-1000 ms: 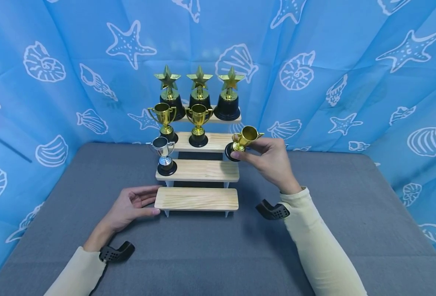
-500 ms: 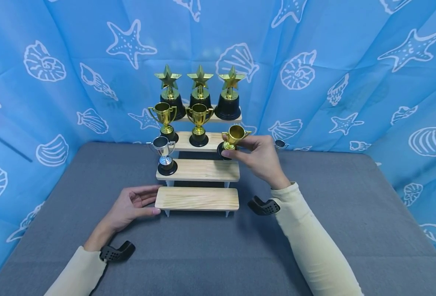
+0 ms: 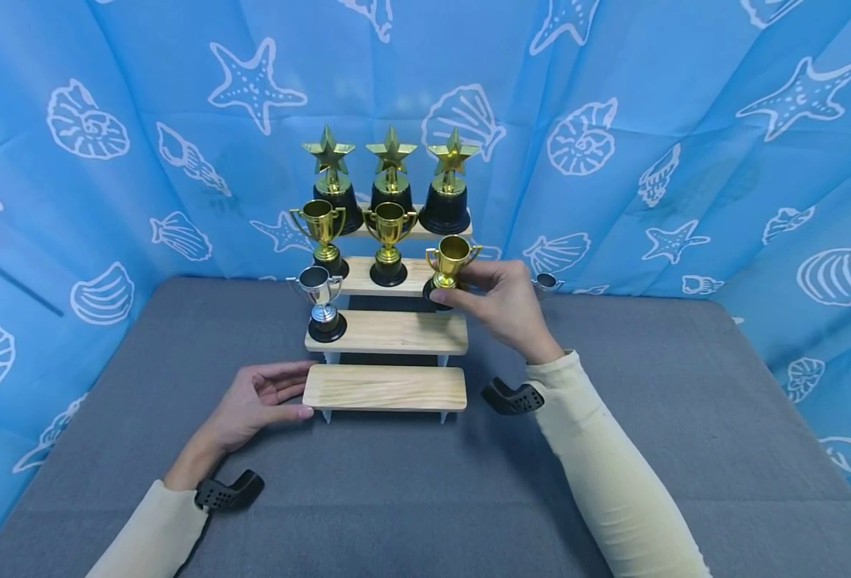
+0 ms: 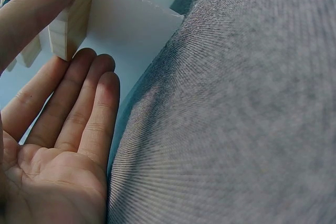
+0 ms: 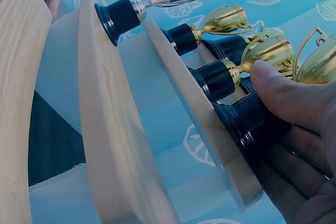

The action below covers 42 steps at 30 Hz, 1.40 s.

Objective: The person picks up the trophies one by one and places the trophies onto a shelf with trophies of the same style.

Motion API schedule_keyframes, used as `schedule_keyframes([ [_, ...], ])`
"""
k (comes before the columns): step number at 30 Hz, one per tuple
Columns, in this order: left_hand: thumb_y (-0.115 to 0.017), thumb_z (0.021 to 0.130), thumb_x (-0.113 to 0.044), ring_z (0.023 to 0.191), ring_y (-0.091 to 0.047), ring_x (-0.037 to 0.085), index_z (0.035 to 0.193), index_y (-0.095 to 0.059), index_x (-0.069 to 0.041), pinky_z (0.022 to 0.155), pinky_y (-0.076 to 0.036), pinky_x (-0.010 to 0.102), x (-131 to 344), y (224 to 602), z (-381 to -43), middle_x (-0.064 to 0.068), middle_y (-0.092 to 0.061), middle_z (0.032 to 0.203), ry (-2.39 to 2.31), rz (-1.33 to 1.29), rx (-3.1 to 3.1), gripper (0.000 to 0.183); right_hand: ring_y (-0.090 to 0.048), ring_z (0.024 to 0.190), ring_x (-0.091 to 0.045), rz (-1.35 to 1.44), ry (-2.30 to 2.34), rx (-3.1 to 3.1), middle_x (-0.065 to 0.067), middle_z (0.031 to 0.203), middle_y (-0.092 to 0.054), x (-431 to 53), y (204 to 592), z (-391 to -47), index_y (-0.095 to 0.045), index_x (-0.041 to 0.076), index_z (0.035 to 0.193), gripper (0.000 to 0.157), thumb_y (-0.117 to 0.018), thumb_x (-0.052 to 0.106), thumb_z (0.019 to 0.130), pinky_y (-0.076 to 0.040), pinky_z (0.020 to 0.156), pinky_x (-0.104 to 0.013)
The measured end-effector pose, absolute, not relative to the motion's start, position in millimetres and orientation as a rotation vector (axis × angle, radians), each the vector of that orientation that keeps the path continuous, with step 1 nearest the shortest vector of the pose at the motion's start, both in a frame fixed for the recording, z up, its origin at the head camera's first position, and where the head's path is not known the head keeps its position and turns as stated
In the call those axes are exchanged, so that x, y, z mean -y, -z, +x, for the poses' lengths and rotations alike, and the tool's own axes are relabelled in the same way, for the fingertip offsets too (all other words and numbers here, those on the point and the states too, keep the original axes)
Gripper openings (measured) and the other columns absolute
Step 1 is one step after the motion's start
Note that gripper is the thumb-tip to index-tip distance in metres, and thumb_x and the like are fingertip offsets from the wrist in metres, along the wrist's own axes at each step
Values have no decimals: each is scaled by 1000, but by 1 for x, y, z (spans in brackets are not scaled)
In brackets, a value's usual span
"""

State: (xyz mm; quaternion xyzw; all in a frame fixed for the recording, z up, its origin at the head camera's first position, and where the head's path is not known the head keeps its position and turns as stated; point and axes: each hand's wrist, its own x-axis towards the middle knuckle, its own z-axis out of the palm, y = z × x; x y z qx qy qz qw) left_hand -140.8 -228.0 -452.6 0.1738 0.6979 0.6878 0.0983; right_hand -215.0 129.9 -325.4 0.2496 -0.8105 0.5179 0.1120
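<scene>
My right hand pinches a small gold trophy cup between thumb and fingers. Its black base overlaps the right end of the second-highest shelf board, close to the wood in the right wrist view. Two matching gold cups stand on the left and middle of that board. One tier lower, at the left, is a silver trophy cup. My left hand rests at the left end of the lowest board of the stepped wooden stand. Its fingers are fairly straight, their tips near the board's edge.
Three gold star trophies with black bases line the top tier. A further silver cup shows partly behind my right hand at the table's back. Grey cloth covers the table, and a blue seashell-print curtain hangs behind.
My right hand has moved left with the gold cup, from beside the stand onto its second-highest tier. The cup has tilted more upright. My left hand stays in place.
</scene>
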Motion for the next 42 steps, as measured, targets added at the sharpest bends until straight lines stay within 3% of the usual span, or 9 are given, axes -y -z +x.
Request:
schedule_keyframes([
  [17,-78,80,12,118,-64,12,140,-43,20,102,-53,30,229,454,-142,33,-53,138,-2022,491,-2085,70,-71,105,-26,689,-1489,2437,-13,108,-75,-131,324,-227,-77,1,110,29,-84,14,85,-58,99,-39],
  [29,-76,80,14,118,-64,12,139,-42,22,102,-53,29,228,454,-142,42,-47,138,-2028,504,-2078,69,-71,106,-26,613,-1505,2488,-14,112,-75,-131,322,-233,-76,1,114,33,-84,19,86,-59,97,-42],
  [37,-78,79,12,118,-64,13,139,-42,21,102,-54,31,228,455,-141,33,-54,138,-2029,497,-2084,71,-71,106,-25,621,-1509,2472,-12,112,-75,-130,323,-237,-76,3,114,33,-84,20,87,-58,97,-41],
  [42,-78,78,13,118,-64,13,141,-42,20,102,-54,31,229,454,-141,35,-52,139,-2028,483,-2074,72,-71,106,-26,617,-1515,2467,-13,112,-75,-130,323,-239,-76,3,114,33,-83,20,87,-58,97,-41],
])
